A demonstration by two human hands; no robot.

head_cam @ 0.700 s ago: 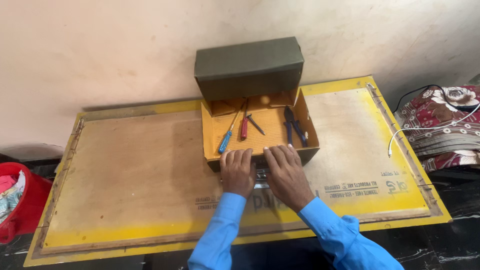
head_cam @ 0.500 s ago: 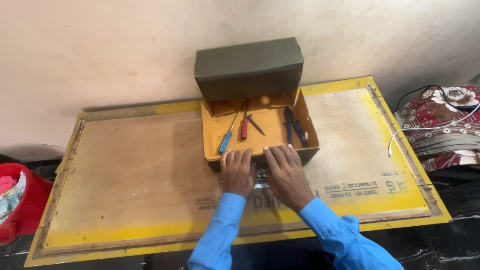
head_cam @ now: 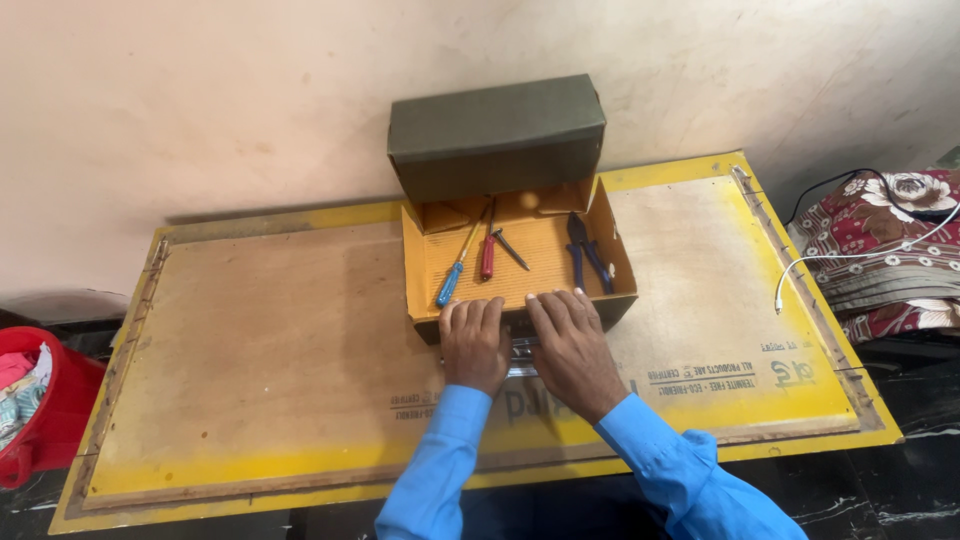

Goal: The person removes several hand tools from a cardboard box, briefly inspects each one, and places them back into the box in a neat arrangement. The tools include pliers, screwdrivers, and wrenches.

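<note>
An open cardboard box [head_cam: 618, 268] with a dark green lid [head_cam: 497, 135] standing up at its back sits on the wooden table [head_cam: 250, 350]. Inside lie a blue-handled screwdriver [head_cam: 452, 280], a red-handled screwdriver [head_cam: 488, 258], a small dark tool [head_cam: 511, 249] and blue-handled pliers [head_cam: 583, 250]. My left hand [head_cam: 472, 342] and my right hand [head_cam: 570, 345] rest side by side against the box's front wall, fingertips on its top edge. A small shiny metal thing [head_cam: 520, 350] shows between the hands, mostly hidden. Both sleeves are blue.
The table has a yellow border [head_cam: 300, 490] and stands against a pale wall. A red bucket [head_cam: 40, 410] with cloth sits at the lower left. At the right lie patterned fabric [head_cam: 890, 240] and a white cable [head_cam: 850, 255].
</note>
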